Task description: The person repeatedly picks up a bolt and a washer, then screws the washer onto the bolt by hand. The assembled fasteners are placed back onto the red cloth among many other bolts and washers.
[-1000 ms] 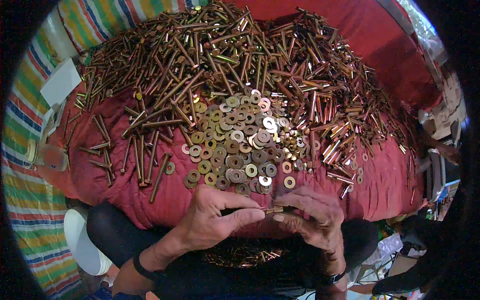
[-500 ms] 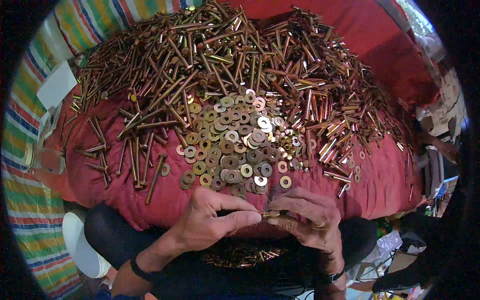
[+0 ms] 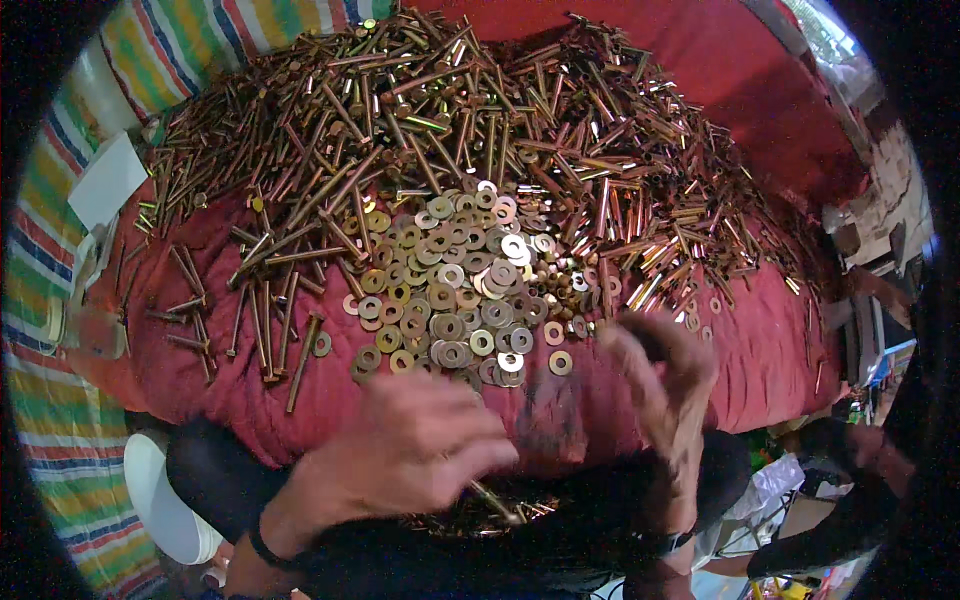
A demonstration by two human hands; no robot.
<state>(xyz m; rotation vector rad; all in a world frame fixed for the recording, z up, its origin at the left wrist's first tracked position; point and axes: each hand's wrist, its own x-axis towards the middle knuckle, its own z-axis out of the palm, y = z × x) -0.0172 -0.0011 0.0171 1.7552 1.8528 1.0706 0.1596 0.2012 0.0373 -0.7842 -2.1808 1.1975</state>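
My left hand (image 3: 415,440) is above my lap, smeared by motion, its fingers pointing right. Just under its fingers a brass-coloured bolt (image 3: 495,502) slants down toward a heap of fasteners (image 3: 540,508) in my lap. Whether the fingers still touch that bolt is unclear. Off to the right, my right hand (image 3: 665,385) is raised at the front of the red cloth (image 3: 765,345), thumb and fingers apart with nothing visible between them. Its fingertips are near small nuts (image 3: 570,285). Flat washers (image 3: 470,290) lie heaped in the middle, between the hands and the bolts.
Long bolts (image 3: 330,130) form a big pile across the back, with shorter cylindrical metal pieces (image 3: 665,250) at the right. A striped sheet (image 3: 50,400) runs along the left side. A white bucket (image 3: 170,500) stands at the lower left, and a white card (image 3: 108,178) lies farther back.
My hands were together, holding a small metal fastener. They have parted: the right has moved up and right toward the nuts, the left slightly down, with a bolt now showing beneath it.
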